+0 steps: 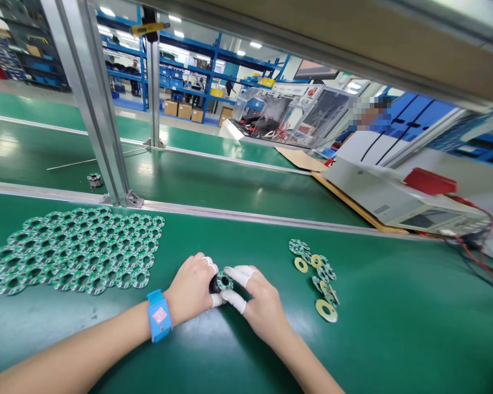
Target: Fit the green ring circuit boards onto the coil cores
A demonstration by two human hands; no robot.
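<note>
My left hand (195, 284), with a blue wrist strap (159, 316) and white finger cots, is closed around a dark round part (213, 283). A green ring-shaped circuit board (224, 280) sits at the right end of that part, facing up toward me. The thumb and fingers of my right hand (257, 295), also in white cots, pinch the board's edge. Whether the board is fixed to the dark part cannot be seen. To the left lie many similar ring boards (86, 246) in rows. On the right is a loose scatter of ring boards (299, 247) and yellowish rings (326, 310).
An aluminium post (94, 104) rises from the bench rail behind the boards. A small wound part (94, 179) stands on the strip beyond. At the right are a white instrument (378, 189) and red and black cables (482, 257). A person (370, 114) is beyond it.
</note>
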